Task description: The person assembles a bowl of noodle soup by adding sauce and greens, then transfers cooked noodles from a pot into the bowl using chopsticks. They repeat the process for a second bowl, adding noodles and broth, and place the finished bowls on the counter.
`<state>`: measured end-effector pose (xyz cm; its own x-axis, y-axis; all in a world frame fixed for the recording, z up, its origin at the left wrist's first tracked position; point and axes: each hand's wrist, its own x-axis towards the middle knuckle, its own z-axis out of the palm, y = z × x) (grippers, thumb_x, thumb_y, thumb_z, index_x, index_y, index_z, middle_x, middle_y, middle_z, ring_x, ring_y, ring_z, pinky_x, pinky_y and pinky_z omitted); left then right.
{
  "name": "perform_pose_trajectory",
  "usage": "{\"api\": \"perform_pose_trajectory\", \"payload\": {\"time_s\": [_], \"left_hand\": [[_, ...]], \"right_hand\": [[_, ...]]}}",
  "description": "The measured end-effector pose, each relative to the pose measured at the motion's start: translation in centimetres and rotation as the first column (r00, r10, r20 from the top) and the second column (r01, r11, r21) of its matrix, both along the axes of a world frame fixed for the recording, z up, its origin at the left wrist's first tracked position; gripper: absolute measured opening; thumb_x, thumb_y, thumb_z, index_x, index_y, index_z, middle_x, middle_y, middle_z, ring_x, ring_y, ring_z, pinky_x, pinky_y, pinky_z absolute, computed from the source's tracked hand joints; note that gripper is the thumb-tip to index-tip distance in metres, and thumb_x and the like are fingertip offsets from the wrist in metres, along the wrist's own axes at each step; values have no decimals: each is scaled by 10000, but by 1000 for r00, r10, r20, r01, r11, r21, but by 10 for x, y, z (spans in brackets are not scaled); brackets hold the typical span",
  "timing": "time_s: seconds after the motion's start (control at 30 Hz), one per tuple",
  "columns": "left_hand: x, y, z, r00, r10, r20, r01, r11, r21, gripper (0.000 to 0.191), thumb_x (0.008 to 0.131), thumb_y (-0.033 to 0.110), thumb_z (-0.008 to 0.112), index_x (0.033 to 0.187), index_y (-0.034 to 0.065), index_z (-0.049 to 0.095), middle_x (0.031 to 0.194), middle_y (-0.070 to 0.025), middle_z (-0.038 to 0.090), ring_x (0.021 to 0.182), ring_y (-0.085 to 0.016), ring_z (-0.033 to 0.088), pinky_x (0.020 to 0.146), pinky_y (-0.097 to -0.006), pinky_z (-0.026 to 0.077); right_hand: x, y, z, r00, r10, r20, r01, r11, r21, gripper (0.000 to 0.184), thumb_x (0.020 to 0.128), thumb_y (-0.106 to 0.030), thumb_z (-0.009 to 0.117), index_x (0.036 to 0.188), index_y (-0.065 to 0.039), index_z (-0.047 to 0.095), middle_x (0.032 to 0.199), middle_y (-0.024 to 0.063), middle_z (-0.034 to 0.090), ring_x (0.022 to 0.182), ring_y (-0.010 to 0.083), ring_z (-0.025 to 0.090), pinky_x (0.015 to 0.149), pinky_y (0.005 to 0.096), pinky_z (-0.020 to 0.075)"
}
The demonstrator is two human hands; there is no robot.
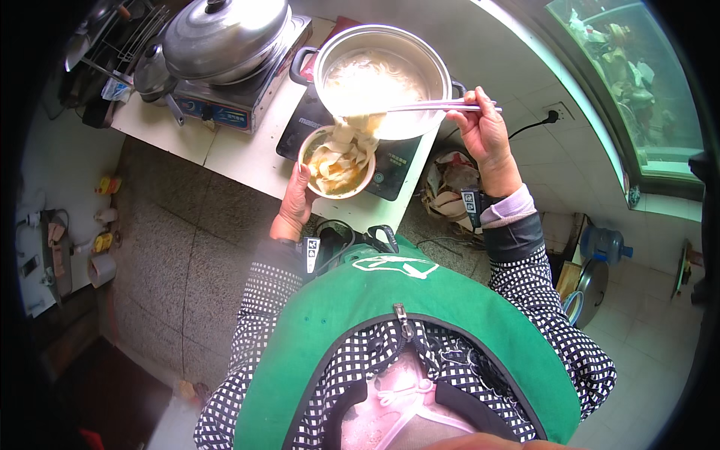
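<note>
My left hand (295, 202) grips the near-left rim of a bowl (368, 175) of broth and wide noodles (334, 160), held at the front edge of a two-handled metal pot (441, 67). Between the fingers of my right hand (482, 126) is a pair of chopsticks (433, 106), reaching left across the pot's near side. At their tips hangs a bundle of noodles (360, 132), trailing over the rim down into the bowl. Pale liquid with more noodles lies in the pot; glare hides part of it. Beneath the pot is a black induction cooker (394, 177).
Left on the white counter (169, 132) stands a gas stove (225, 107) bearing a large lidded wok (225, 42). A small lidded pan (152, 76) sits beside it. Right of the counter, a filled bag (450, 185) is on the floor, under a cord plugged into a wall socket (554, 115).
</note>
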<state>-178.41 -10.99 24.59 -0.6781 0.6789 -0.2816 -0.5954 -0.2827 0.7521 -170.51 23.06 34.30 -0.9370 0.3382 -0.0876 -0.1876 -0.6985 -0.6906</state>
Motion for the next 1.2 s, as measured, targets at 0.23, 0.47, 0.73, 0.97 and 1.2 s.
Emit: {"api": "perform_pose_trajectory", "payload": {"time_s": [0.23,0.47,0.73,0.97,1.2], "left_hand": [[2,1,4,1000,-17,0,17,1000,11,808,820,580,553,1395,68,306,1355,-105,445,1232,-248,455,1004,-392,409],[-1,-1,-12,999,-16,30,16,1000,-10,813,821,584,550,1406,85,284,1360,-105,436,1234,-249,454,1005,-399,408],[-1,-2,-14,999,-40,-13,40,999,16,825,812,593,556,1408,95,279,1361,-99,433,1229,-244,460,1001,-400,410],[-2,2,-13,998,-52,-22,53,998,33,829,811,596,555,1414,104,269,1364,-94,430,1228,-241,462,991,-398,419],[-4,4,-14,998,-63,-25,64,997,42,848,803,603,558,1419,103,258,1365,-94,427,1230,-242,460,989,-400,423]], "right_hand": [[9,-15,40,992,-43,-116,34,996,-78,268,985,-211,402,872,-3,528,829,83,593,780,318,660,692,379,611],[18,0,89,975,-134,-176,129,991,-41,252,980,-183,412,857,8,520,817,93,596,767,355,660,658,334,613],[19,13,108,955,-243,-169,247,969,-2,225,968,-168,443,855,13,515,813,95,599,778,366,654,684,327,608],[29,3,144,964,-167,-207,174,985,15,234,962,-167,454,846,27,512,806,141,610,792,366,659,678,320,607],[45,-23,162,943,-84,-322,100,994,33,293,982,-208,410,824,16,511,832,245,611,788,365,661,641,318,616]]}}
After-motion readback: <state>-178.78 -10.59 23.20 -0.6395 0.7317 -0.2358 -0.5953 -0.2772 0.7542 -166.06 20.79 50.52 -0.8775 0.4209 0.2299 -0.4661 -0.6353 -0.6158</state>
